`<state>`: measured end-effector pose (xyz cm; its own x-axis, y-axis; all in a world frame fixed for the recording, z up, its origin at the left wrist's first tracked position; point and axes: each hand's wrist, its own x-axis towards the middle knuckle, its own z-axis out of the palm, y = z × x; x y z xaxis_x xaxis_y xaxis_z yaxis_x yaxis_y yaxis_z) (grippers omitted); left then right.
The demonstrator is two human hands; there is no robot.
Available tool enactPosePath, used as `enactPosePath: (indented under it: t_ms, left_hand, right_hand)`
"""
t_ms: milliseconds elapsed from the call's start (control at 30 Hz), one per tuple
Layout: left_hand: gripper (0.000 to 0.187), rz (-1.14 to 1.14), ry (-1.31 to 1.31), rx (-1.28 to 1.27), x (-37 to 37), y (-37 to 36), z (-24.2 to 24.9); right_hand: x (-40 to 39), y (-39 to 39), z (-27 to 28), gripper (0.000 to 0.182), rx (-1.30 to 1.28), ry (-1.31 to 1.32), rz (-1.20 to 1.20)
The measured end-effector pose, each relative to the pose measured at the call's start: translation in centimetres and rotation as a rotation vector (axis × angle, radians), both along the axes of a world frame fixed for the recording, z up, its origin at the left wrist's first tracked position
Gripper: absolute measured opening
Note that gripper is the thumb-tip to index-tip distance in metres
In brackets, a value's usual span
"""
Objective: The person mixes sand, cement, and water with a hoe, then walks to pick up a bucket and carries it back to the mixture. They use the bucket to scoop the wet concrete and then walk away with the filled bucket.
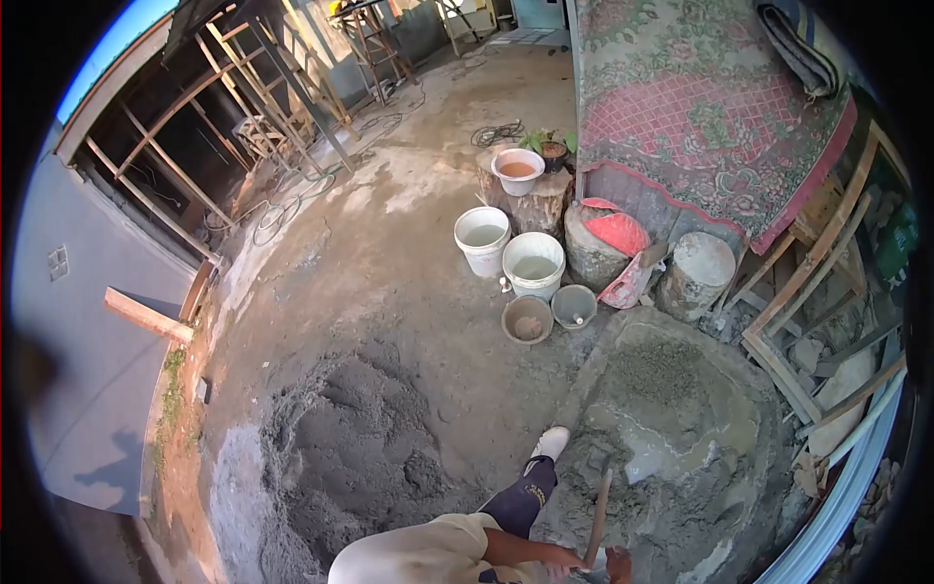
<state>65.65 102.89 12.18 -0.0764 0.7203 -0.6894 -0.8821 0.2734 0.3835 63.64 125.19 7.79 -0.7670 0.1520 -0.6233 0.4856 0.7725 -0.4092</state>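
At the bottom edge, my left hand [561, 559] is closed at the lower part of a wooden-handled tool [600, 506]. The handle's free end points up and away over the wet mix; the tool's head is cut off by the frame. Just right of the handle, my right hand [618, 564] is curled near a greyish part, and its grip is mostly hidden. Wet grey mortar [671, 438] with a watery pool spreads to the right, inside a low rim. A heap of grey sand or mix [360, 457] lies to the left. My shoe [552, 443] stands between them.
White buckets of water [483, 234] [534, 263] and smaller grey pails [527, 319] [574, 306] stand ahead. A basin [518, 170] rests on a stump. Timber frames [817, 273] lean at right beside a patterned cloth [700, 117]. Cables [498, 133] and wooden scaffolding [263, 88] are farther back.
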Motion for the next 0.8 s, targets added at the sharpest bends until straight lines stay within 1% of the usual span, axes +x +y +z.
enactPosePath:
  t_ms: [33,67,100,133,200,267,333,367,400,433,467,500,533,567,600,633,667,733,767,800]
  left_hand:
    - [0.094,0.043,-0.049,0.003,-0.2,0.4,-0.1]
    - [0.089,0.082,-0.105,0.01,-0.1,1.0,-0.4]
    - [0.085,0.133,-0.169,0.014,0.0,1.6,-0.7]
    - [0.08,0.174,-0.241,0.011,0.3,2.5,-1.0]
    - [0.071,0.278,-0.383,-0.026,1.4,4.1,-2.2]
    - [0.063,0.403,-0.521,-0.093,2.4,5.6,-4.1]
    - [0.054,0.557,-0.663,-0.205,4.9,8.1,-6.4]
    - [0.05,0.663,-0.726,-0.287,6.1,9.8,-7.6]
    - [0.046,0.738,-0.733,-0.41,7.5,10.9,-8.1]
    - [0.042,0.749,-0.668,-0.553,8.9,11.6,-8.5]
    - [0.035,0.587,-0.499,-0.706,8.8,11.2,-5.7]
    - [0.032,0.428,-0.308,-0.86,7.8,8.9,-2.6]
    - [0.031,0.288,-0.119,-1.0,12.2,9.0,-5.0]
    - [0.033,0.282,0.125,-1.038,15.2,8.0,-5.3]
    - [0.032,0.228,0.104,-1.004,16.2,6.4,-6.1]
    - [0.031,0.165,0.073,-0.964,17.4,5.3,-6.4]
    - [0.032,0.197,0.011,-0.976,18.0,4.6,-6.5]
    - [0.031,0.275,0.184,-1.025,20.1,5.2,-6.9]
    - [0.031,0.265,0.174,-1.021,20.3,5.2,-6.4]
    - [0.029,0.285,0.277,-1.008,19.2,5.5,-6.3]
  right_hand:
    - [-0.3,0.7,-2.3,0.071,0.054,-0.099,0.091]
    - [-1.4,-0.8,0.5,0.075,0.131,-0.216,0.143]
    - [-3.4,-3.9,5.0,0.08,0.206,-0.345,0.186]
    - [-4.4,-4.2,5.0,0.08,0.223,-0.396,0.185]
    - [-4.6,-5.1,1.4,0.084,-0.062,-0.701,0.181]
    - [-1.9,-5.8,-2.2,0.073,0.023,-0.527,0.218]
    - [-1.2,-7.1,-3.6,0.059,-0.279,-0.408,-0.173]
    - [1.0,-6.0,-9.0,0.053,-0.428,-0.465,-0.414]
    - [1.4,-6.8,-10.0,0.042,-0.552,-0.421,-0.651]
    - [1.3,-7.4,-11.0,0.031,-0.503,-0.427,-0.727]
    - [1.2,-7.4,-13.3,0.02,-0.47,-0.429,-0.778]
    - [1.7,-7.7,-16.1,0.02,-0.471,-0.42,-0.807]
    - [2.8,-8.0,-18.9,0.013,-0.444,-0.554,-0.808]
    - [3.6,-8.2,-20.7,0.009,-0.414,-0.693,-0.79]
    - [4.4,-8.8,-21.7,0.009,-0.415,-0.693,-0.797]
    - [6.0,-9.4,-21.8,0.011,-0.457,-0.714,-0.862]
    - [7.1,-9.9,-21.7,0.014,-0.501,-0.727,-0.938]
    - [7.0,-9.3,-20.5,0.014,-0.518,-0.669,-1.016]
    - [6.8,-9.0,-19.2,0.014,-0.541,-0.621,-1.07]
    - [5.2,-8.7,-18.3,0.014,-0.536,-0.619,-1.065]
